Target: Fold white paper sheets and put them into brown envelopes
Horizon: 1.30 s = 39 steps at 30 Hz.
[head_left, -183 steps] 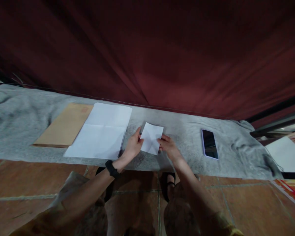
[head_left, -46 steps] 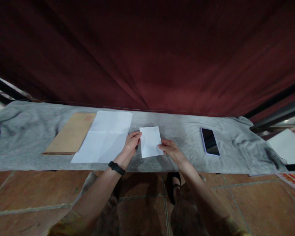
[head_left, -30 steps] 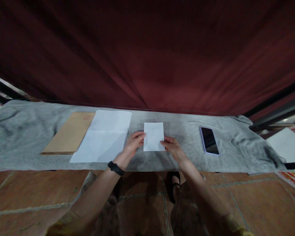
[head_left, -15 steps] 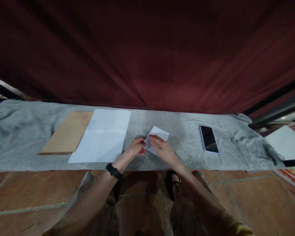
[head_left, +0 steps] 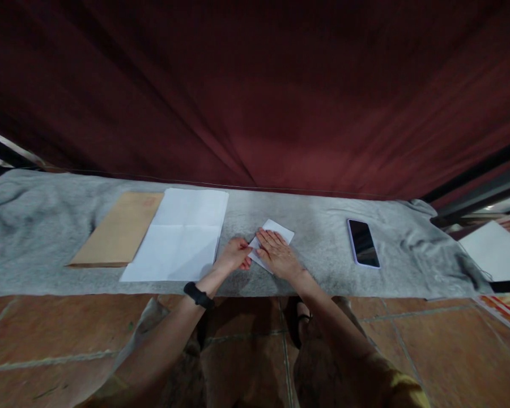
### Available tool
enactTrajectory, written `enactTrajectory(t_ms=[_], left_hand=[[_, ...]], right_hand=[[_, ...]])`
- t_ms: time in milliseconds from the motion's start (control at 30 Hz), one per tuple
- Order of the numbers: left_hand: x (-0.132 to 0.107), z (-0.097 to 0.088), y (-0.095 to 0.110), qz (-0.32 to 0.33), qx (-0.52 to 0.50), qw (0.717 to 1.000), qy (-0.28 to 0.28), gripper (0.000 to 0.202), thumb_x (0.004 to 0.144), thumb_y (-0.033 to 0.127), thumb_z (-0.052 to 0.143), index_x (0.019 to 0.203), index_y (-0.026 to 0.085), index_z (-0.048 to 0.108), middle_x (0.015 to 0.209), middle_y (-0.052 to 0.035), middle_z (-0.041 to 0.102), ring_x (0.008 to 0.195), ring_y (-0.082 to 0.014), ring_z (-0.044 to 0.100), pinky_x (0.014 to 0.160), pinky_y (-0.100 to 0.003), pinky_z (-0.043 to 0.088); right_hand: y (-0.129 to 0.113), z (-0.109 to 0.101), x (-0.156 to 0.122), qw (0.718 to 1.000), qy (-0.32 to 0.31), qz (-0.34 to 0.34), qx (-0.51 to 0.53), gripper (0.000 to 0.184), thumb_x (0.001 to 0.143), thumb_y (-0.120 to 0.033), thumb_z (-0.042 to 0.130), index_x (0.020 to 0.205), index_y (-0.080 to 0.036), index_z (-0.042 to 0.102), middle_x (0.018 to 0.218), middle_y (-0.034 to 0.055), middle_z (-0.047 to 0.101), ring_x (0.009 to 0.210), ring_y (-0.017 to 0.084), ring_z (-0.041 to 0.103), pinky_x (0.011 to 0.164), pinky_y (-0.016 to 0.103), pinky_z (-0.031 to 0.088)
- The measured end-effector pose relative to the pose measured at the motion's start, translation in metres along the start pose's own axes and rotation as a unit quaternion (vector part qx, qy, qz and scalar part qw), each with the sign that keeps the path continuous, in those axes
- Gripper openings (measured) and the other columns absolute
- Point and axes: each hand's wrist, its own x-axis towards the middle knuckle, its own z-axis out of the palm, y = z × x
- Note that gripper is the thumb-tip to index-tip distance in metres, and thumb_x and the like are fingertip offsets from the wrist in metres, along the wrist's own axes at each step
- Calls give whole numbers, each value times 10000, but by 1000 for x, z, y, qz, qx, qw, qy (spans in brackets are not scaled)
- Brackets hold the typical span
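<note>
The small folded paper (head_left: 280, 230) lies on the grey cloth (head_left: 46, 226) near the middle of the covered surface, turned at an angle so that one corner points away from the person. The right hand (head_left: 277, 256) lies flat on top of it, palm down, with the fingers extended and close together; it covers the near half of the paper and grasps nothing. Only the far corner and the far right edge of the paper show beyond the fingertips. The left hand (head_left: 234, 255) sits just beside the right hand, at the left edge of the paper, with its fingers curled inward. Its fingertips meet the paper's near left corner, but the view does not show whether they pinch the edge or only rest against it. A black wristband (head_left: 198, 294) is on the left wrist. To the left of the left hand, just beside it, a large creased white sheet (head_left: 182, 235) lies flat, partly overlapping a brown envelope (head_left: 118, 228). A phone (head_left: 362, 243) lies screen up, well apart to the right of the hands. A dark red curtain (head_left: 255, 102) hangs behind the surface.
</note>
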Motion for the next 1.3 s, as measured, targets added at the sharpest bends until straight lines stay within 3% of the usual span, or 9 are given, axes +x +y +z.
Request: enactTrajectory(t_ms=[267, 567, 867, 1067, 1200, 1300], left_hand=[[-4, -3, 4, -23, 25, 999, -15, 112, 914, 249, 644, 883, 171, 569, 487, 56, 602, 384, -101, 578, 451, -178, 440], [3, -5, 0, -24, 27, 999, -15, 130, 911, 269, 643, 892, 153, 587, 492, 37, 619, 393, -110, 596, 444, -182, 454], [13, -9, 0, 8, 25, 999, 30, 123, 907, 227, 633, 811, 180, 573, 486, 62, 571, 376, -87, 551, 442, -179, 439], [18, -12, -4, 51, 39, 996, 62, 138, 895, 142, 548, 771, 193, 579, 484, 68, 543, 377, -96, 522, 437, -199, 429], [21, -14, -5, 82, 56, 992, 75, 116, 862, 155, 587, 756, 202, 587, 501, 71, 547, 387, -100, 514, 451, -212, 428], [23, -16, -6, 102, 74, 988, 88, 87, 842, 169, 610, 763, 206, 602, 523, 66, 564, 415, -107, 531, 460, -217, 419]], right_hand=[[15, 4, 2, 998, 33, 29, -50, 574, 1068, -422, 361, 1570, -144, 372, 1626, 103, 357, 1516, 249, 330, 1262, 452, 247], [34, 1, 4, 995, 27, 75, -62, 605, 1072, -435, 319, 1593, -127, 313, 1632, 114, 345, 1523, 252, 312, 1253, 466, 254], [42, -4, -1, 988, 39, 127, -79, 603, 1071, -424, 316, 1570, -88, 354, 1625, 140, 353, 1517, 278, 323, 1250, 486, 243], [19, -13, -3, 992, 51, 87, -70, 586, 1070, -398, 337, 1580, -108, 337, 1640, 130, 326, 1531, 283, 288, 1261, 524, 210], [-6, -10, -6, 998, 32, 20, -56, 524, 1067, -392, 373, 1543, -179, 428, 1642, 83, 343, 1519, 264, 319, 1268, 496, 216], [-13, -5, -8, 999, 17, 6, -51, 514, 1058, -396, 415, 1527, -189, 455, 1628, 93, 372, 1507, 261, 345, 1262, 492, 234]])
